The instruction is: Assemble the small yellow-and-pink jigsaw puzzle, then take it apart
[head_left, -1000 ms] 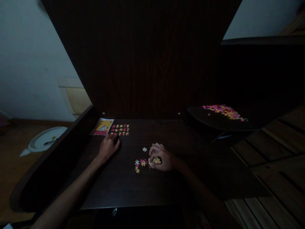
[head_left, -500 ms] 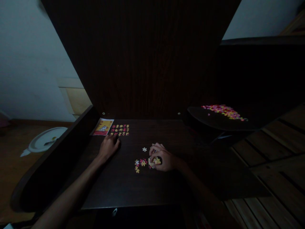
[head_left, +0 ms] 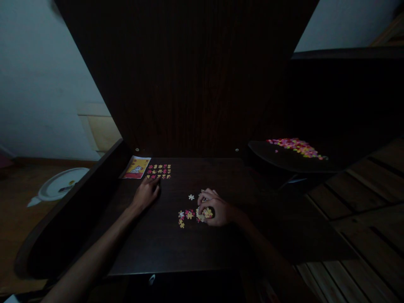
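Observation:
My left hand rests on the dark table, its outstretched fingertips at the lowest row of laid-out jigsaw pieces. These pieces, yellow and pink-red, lie spaced in a neat grid. Beside them is a small picture sheet with a whitish animal on yellow and red. Over a loose heap of jigsaw pieces, my right hand curves its thumb and fingers around some of them; its fingertips are partly hidden. More loose jigsaw pieces lie just left of that hand, and a pale single piece sits above them.
A rounded side shelf at the right carries a spread of small pink, red and yellow bits. Tall dark boards rise behind and left of the tabletop. On the floor at left stands a white round tray.
My left hand has shifted very slightly along the bottom row of the grid. My right hand stays curved over the heap, almost unmoved.

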A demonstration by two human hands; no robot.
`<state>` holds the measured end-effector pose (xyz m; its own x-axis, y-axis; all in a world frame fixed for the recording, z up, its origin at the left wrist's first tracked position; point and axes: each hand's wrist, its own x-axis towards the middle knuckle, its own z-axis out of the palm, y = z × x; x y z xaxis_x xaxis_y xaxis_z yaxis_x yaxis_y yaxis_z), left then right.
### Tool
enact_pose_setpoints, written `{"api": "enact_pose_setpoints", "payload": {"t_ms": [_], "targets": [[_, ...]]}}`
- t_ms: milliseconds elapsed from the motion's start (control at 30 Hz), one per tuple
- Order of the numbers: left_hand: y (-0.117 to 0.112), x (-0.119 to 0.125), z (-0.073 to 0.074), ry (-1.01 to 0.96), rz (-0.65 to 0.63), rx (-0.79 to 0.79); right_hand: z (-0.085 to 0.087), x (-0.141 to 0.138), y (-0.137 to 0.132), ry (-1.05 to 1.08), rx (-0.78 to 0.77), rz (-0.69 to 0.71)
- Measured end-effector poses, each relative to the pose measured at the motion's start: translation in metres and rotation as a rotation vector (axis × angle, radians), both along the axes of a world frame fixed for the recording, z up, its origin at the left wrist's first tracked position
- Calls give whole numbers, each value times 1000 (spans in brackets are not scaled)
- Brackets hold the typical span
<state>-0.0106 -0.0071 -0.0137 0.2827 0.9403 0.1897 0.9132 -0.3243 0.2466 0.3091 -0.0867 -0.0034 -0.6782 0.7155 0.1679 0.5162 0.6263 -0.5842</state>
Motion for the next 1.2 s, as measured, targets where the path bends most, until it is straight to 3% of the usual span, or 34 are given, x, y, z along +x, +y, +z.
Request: {"api": "enact_pose_setpoints", "payload": {"t_ms": [400, 633, 800, 1033, 1200], "targets": [[1, -3, -2, -59, -29, 1, 0, -1, 0, 20, -17, -5], [-9, 4, 5, -118, -89, 13, 7, -4, -2, 70, -82, 10], [-36, 26, 13, -170, -156, 21, 9, -5, -2, 203, -152, -13], [-89, 68, 22, -426, -422, -64, 12, -7, -1, 360, -324, -175], [-101, 87, 16, -541, -435, -74, 7, -11, 0, 496, -432, -222]]}}
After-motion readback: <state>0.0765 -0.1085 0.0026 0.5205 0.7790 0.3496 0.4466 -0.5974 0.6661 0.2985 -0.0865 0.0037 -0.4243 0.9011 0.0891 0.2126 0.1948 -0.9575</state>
